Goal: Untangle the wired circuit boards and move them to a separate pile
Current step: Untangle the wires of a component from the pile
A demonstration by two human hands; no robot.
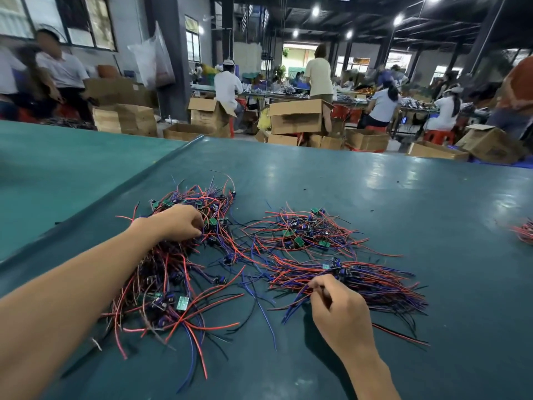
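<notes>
— What has the left hand [177,223] got into?
— A bristly tangled heap [161,278] of thin red, blue and black wires. They are soft-coated and curling, with small flat green boards caught among them. The heap lies beneath that grip and runs back under the forearm towards the person.
— And the pose?
— The arm is stretched far forward, palm down, knuckles up. The grip is curled into the heap's top, fingers closed on a clutch of wires just beside 1 green board [212,222].
— The right hand [337,308]?
— It sits nearer the person, wrist bent, with its back to the camera. Thumb and forefinger pinch the near ends of a combed bundle [369,281]. Its wires lie roughly parallel and fan away to the right of that grip, with dark components clustered just beyond the fingertips.
— Anything between the 2 grips?
— A looser heap [305,232] lies beyond the right grip and to the right of the left one. Its wires arch and a few green rectangles show. Stray blue and red strands trail across the gap.
— The surface?
— The desk [389,180] is a smooth dark-teal sheet, glossy enough to mirror the ceiling lamps. A raised fold runs off to the left of the left arm.
</notes>
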